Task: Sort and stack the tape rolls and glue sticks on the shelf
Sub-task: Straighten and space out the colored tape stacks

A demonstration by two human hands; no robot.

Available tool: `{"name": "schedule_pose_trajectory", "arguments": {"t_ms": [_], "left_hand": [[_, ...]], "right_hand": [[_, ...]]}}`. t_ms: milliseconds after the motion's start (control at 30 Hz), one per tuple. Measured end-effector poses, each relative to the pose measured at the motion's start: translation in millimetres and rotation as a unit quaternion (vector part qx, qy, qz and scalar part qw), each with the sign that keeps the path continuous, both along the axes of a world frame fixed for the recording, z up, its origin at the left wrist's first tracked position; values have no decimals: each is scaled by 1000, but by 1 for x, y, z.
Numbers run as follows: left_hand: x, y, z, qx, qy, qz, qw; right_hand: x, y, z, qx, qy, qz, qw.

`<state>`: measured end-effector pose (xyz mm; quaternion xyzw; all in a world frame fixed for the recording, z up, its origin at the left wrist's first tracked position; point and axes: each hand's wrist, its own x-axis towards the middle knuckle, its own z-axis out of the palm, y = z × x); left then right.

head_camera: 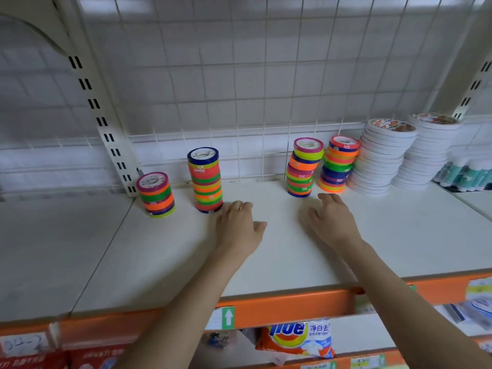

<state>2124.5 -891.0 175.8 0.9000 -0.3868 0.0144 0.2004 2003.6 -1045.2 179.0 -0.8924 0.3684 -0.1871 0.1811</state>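
Several stacks of bright tape rolls stand along the back of the white shelf: a short stack at the left, a taller one, and two leaning stacks to the right. Two tall piles of white tape rolls stand further right. Glue sticks lie at the far right. My left hand hovers over the shelf, its fingertips close to the base of the taller stack. My right hand is spread just in front of the leaning stacks. Both hold nothing.
A wire grid backs the shelf, and a slotted upright stands at the left. The shelf has an orange front edge. A detergent bag and other packets lie on the shelf below.
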Motion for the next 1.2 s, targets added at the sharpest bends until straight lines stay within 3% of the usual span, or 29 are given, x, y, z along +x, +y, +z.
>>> {"name": "schedule_pose_trajectory", "arguments": {"t_ms": [167,367,500,733,1200], "left_hand": [[-4,-15,-13,10,-33,9,999],[3,-1,-20,-41,-69,66,995],[3,3,-18,-29,-44,105,993],[6,0,-20,-44,-32,98,994],[8,-1,-25,-68,-20,101,992]], "right_hand": [[8,-27,9,19,-2,46,999],[41,-46,4,126,-157,72,977],[61,-54,-2,150,-194,65,967],[75,-64,-17,146,-175,49,973],[33,-53,-18,189,-141,135,962]]}}
